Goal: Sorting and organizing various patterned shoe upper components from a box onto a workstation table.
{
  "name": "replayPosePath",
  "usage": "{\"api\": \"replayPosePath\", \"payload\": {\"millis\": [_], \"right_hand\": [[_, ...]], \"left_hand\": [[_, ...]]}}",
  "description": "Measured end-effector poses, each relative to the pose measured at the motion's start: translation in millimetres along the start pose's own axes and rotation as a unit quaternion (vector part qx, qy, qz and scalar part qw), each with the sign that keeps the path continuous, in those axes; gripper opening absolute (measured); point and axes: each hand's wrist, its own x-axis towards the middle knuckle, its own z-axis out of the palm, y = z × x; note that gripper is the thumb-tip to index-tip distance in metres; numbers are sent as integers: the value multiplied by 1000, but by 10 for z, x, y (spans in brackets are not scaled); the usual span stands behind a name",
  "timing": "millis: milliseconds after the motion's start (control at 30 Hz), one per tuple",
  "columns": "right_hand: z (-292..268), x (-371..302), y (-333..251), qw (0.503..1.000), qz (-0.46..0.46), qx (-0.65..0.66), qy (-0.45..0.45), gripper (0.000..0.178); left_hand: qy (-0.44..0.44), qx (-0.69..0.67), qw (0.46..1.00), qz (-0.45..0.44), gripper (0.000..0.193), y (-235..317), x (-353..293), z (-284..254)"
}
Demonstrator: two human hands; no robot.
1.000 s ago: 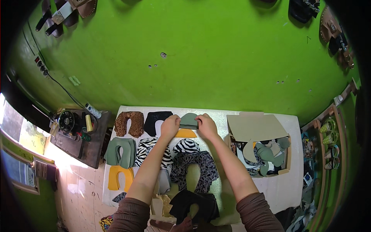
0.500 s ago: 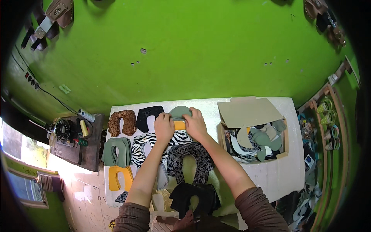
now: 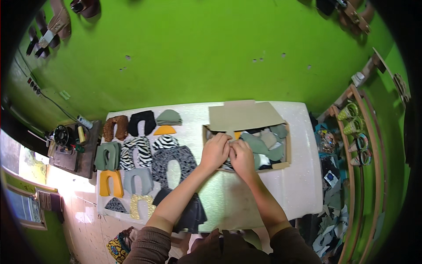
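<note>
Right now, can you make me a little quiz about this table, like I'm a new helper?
1. True or false: the left hand and right hand are both at the cardboard box.
2. Which colour is the half-round piece just below the green half-round stack? a) pink b) yellow c) purple
3. Fill in: right of the green U-shaped stack lies a U-shaped piece with ____ stripes.

Key: 1 true; 2 b; 3 black-and-white.

The left hand (image 3: 215,152) and the right hand (image 3: 242,157) hide part of the scraps (image 3: 252,143) in the carton (image 3: 288,149); what they pinch cannot be told. The left forearm (image 3: 182,196) covers some of the black pieces (image 3: 194,215). The upper edge cuts brown footwear (image 3: 89,8).
</note>
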Motion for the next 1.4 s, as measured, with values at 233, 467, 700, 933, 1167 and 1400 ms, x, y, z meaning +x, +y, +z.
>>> {"api": "replayPosePath", "payload": {"millis": [233,467,700,933,1167,1400], "right_hand": [[-689,-185,964,990,-10,-119,-74,20],[-744,-114,1232,979,-55,-123,-153,32],[-606,-134,1325,983,-42,-91,-157,38],[-609,-101,1386,987,-57,-66,-137,33],[-619,-96,1320,991,-50,-11,-124,22],[-700,-62,1325,987,-81,77,-113,17]], "left_hand": [[-100,119,988,-17,18,149,157,782],[-110,192,974,-45,24,214,150,993],[-109,227,964,-87,31,166,-38,1024],[-61,192,978,-60,26,198,-52,1038],[-65,169,983,-28,17,301,-64,985],[-116,5,982,-150,14,355,20,780]]}}
